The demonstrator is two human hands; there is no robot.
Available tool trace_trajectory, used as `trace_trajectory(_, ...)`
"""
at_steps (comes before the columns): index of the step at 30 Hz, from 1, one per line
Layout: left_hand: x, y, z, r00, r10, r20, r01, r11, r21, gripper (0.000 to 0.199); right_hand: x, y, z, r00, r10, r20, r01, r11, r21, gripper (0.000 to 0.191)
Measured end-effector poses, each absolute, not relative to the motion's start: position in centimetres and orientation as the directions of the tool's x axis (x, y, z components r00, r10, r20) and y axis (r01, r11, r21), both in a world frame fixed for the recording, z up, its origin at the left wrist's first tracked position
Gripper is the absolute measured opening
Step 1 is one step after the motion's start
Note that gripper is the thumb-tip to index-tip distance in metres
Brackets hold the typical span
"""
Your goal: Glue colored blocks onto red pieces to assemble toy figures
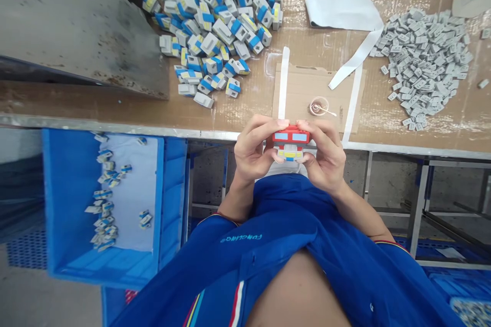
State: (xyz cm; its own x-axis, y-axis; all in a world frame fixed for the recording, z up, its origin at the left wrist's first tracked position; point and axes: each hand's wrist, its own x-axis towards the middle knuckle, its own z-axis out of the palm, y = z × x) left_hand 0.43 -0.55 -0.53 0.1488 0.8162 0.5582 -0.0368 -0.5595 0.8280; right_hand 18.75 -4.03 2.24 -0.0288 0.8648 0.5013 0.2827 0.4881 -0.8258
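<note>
- Red plastic block (290, 135) with pale-blue window panels sits on a grey-blue-yellow block (290, 154), the pair held between both hands, just over the bench's front edge.
- Left hand (255, 150) and right hand (322, 156) have their fingers closed, gripping the pair from either side.
- Done so far: this one pair stands joined.
- Unjoined: a loose heap of blue-and-yellow grey blocks (215, 36) on the brown cardboard-topped bench (245, 107), and a heap of small grey plastic tabs (424, 66) to the right.
- Nearer the hands lies a tan cardboard sheet (295, 87) bearing a small clear dish (319, 106).
- Blue plastic crate (172, 173) holds scattered blue-and-grey blocks (103, 199) on white paper.
</note>
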Motion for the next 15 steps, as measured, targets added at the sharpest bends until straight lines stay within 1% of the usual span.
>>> trace_trajectory(4,0.7,-0.3,-0.6,0.158,0.828,0.538,-0.069,-0.535,0.842,0.055,18.6,-4.1,2.2,-0.013,0.882,0.471,0.259,0.458,-0.850,0.049)
trace_trajectory(7,1.1,-0.1,-0.7,0.175,0.868,0.464,-0.129,-0.447,0.885,0.057,18.6,-3.9,1.9,-0.001,0.912,0.410,0.257,0.397,-0.881,0.051)
trace_trajectory(9,1.3,-0.1,-0.7,0.176,0.911,0.374,-0.151,-0.350,0.924,0.057,18.7,-3.8,1.6,-0.008,0.929,0.371,0.277,0.359,-0.891,0.055)
trace_trajectory(12,1.3,-0.4,-0.3,0.191,0.965,0.181,-0.150,-0.153,0.977,0.054,19.1,-3.6,1.2,-0.071,0.937,0.342,0.296,0.348,-0.890,0.059)
trace_trajectory(14,1.2,-0.5,0.0,0.220,0.973,0.065,-0.167,-0.028,0.986,0.055,19.4,-3.5,1.1,-0.112,0.947,0.300,0.310,0.320,-0.895,0.056)
trace_trajectory(15,1.2,-0.5,0.1,0.239,0.971,0.026,-0.181,0.018,0.983,0.059,19.5,-3.5,1.0,-0.117,0.958,0.261,0.314,0.285,-0.906,0.052)
